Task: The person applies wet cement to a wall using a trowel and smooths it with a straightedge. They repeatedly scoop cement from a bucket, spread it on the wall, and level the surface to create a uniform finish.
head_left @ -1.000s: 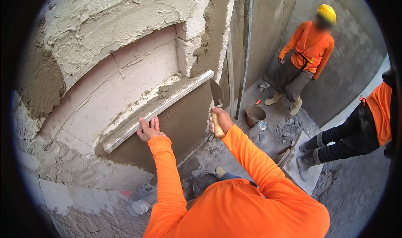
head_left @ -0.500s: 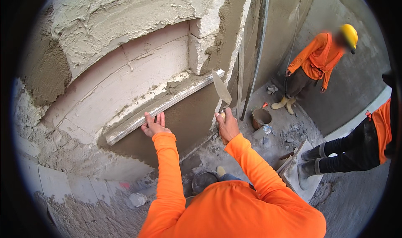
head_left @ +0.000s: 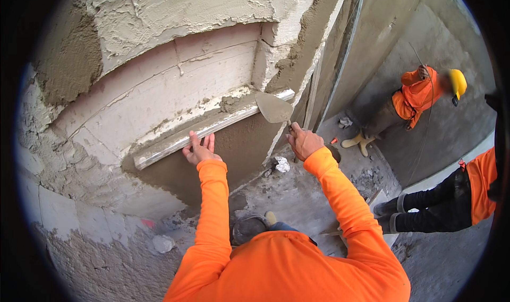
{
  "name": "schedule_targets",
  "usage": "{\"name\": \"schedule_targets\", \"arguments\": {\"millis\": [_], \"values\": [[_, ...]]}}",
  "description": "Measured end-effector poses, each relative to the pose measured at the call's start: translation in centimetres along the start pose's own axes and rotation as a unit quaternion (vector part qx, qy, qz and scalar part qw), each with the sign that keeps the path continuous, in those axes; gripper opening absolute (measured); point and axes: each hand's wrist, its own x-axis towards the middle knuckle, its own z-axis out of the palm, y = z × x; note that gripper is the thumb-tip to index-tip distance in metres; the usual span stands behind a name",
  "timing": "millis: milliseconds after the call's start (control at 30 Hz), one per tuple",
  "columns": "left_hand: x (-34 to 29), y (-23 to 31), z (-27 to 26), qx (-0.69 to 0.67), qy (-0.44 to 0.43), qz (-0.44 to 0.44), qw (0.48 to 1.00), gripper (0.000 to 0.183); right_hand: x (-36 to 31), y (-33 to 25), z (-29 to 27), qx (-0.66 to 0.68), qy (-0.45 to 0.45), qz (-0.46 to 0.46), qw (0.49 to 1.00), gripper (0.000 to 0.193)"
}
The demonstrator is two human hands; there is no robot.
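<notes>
**Straightedge on the ledge, trowel at its right end**

Rough block wall (head_left: 175,84), part rendered: thick grey mortar on top and at left, bare white blocks in the recess, a smooth wet render patch (head_left: 234,148) below the ledge.

- Straightedge (head_left: 212,128): long pale bar, lying along the front edge of the ledge, tilted up to the right, crusted with mortar.
- Left hand (head_left: 200,151): fingers spread, flat against the lower face of the straightedge near its middle, palm over the wet patch. Nothing pinched; it is a press, not a grasp.
- Right hand (head_left: 304,143): grip closed around the trowel handle, knuckles up.
- Trowel (head_left: 273,108): blade loaded with grey mortar, flat side up, touching the straightedge at its right end, just by the wall corner.
- Both sleeves orange, arms up from the lower edge.

Around:
- Floor (head_left: 308,196): concrete, mortar spatter, a crumpled white scrap near the wall foot.
- Bucket (head_left: 247,229) right below, partly hidden by the person's body.
- Second person (head_left: 419,97), orange top, yellow helmet, bent over by the far wall, well apart.
- Third person (head_left: 457,196) at right edge, dark trousers, orange top; only partly visible.
</notes>
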Motion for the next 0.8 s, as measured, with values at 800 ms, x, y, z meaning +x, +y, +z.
{"name": "schedule_targets", "arguments": {"millis": [800], "values": [[0.5,0.2,-0.8,-0.030,-0.026,-0.022,0.999,0.044,1.8,-9.4,-5.0,0.124,-0.168,-0.172,0.963,0.040]]}}
